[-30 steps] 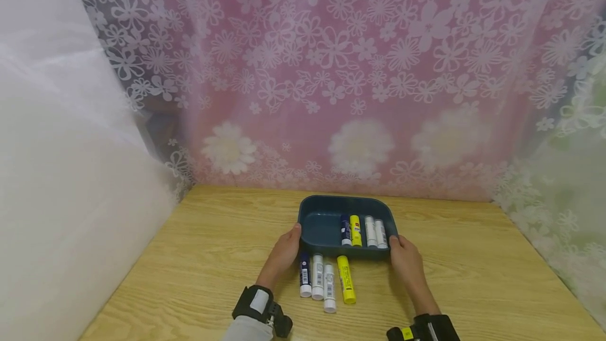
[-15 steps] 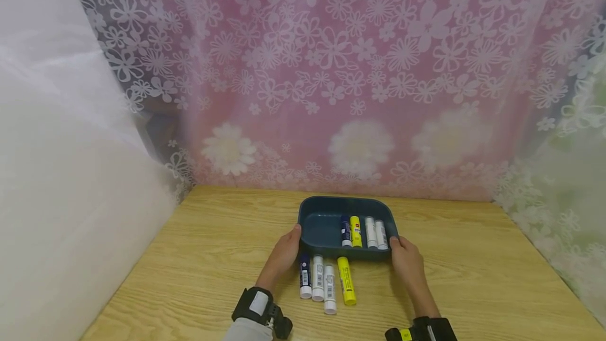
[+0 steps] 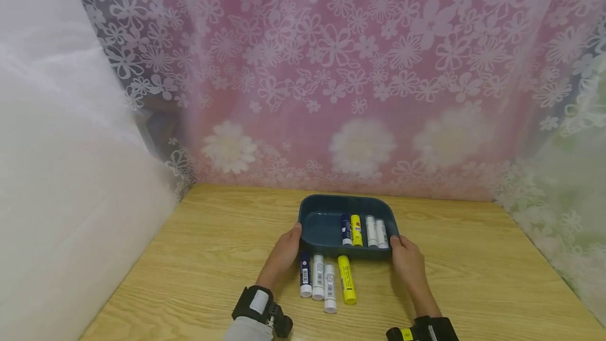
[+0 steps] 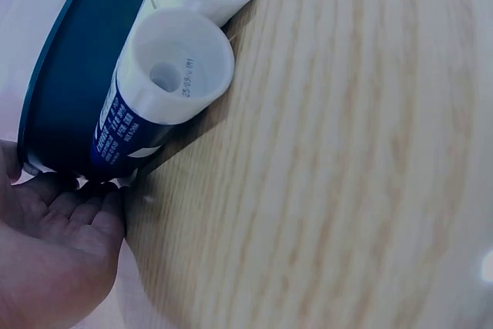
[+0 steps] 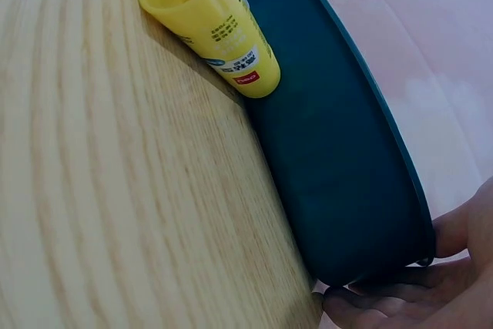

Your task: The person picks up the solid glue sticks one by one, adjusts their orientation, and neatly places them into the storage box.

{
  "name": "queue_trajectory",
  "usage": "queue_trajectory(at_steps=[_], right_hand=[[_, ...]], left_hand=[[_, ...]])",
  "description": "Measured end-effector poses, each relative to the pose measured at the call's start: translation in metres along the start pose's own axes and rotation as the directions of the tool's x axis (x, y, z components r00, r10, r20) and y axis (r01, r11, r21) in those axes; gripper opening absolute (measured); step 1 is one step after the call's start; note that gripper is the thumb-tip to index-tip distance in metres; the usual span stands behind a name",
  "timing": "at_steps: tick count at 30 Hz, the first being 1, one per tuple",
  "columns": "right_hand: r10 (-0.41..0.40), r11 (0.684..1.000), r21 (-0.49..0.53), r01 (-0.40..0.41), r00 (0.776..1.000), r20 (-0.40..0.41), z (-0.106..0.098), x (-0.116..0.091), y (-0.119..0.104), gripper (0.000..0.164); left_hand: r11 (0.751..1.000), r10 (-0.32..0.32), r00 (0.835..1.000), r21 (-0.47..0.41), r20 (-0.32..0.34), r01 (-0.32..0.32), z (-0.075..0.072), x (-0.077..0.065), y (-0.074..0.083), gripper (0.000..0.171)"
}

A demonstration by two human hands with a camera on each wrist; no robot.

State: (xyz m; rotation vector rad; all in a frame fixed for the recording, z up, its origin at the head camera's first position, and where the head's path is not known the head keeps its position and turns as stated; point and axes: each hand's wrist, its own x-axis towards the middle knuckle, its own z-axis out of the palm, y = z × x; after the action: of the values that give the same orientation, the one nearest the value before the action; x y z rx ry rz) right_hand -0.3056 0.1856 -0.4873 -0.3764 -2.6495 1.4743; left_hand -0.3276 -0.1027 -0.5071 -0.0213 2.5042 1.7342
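Observation:
A dark teal tray [image 3: 326, 251] stands toward the back of the table. My left hand [image 3: 283, 250] grips its left end, thumb at the rim and fingers [image 4: 81, 209] low against the side. At the opposite end my right hand [image 3: 408, 262] holds it the same way. Inside, on the right half, lie a dark blue glue stick [image 3: 346, 229], a yellow glue stick [image 3: 356, 230] and two white glue sticks [image 3: 371, 231]. In front of the tray lie another dark blue stick [image 3: 305, 277], two white sticks [image 3: 330, 289] and a yellow stick [image 3: 347, 280].
The wood-grain table [image 3: 227, 257] reaches back to a pink flowered curtain [image 3: 293, 162]. White sheeting [image 3: 85, 188] hangs along the left side, and a pale floral curtain [image 3: 563, 193] along the right. Each wrist wears a black camera strap [image 3: 255, 301].

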Motion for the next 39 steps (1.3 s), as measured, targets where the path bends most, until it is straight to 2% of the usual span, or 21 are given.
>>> queue_trajectory(at_steps=[12, 22, 39], right_hand=[[-0.014, 1.0, -0.013, 0.015, 1.0, 0.019, -0.0008, -0.0015, -0.0007, 0.053], [-0.045, 0.998, -0.034, 0.045, 0.999, -0.017, -0.0003, -0.0015, 0.0027, 0.048], [-0.056, 0.997, -0.051, 0.055, 0.998, -0.022, -0.0003, -0.0003, 0.0032, 0.048]], left_hand=[[1.0, -0.008, 1.0, -0.003, -0.002, 0.008, -0.0004, -0.0026, 0.0025, 0.069], [1.0, -0.019, 1.0, -0.004, 0.02, 0.019, 0.0002, -0.002, 0.0018, 0.072], [1.0, -0.028, 1.0, 0.008, 0.001, 0.028, 0.001, -0.0011, 0.0022, 0.071]])
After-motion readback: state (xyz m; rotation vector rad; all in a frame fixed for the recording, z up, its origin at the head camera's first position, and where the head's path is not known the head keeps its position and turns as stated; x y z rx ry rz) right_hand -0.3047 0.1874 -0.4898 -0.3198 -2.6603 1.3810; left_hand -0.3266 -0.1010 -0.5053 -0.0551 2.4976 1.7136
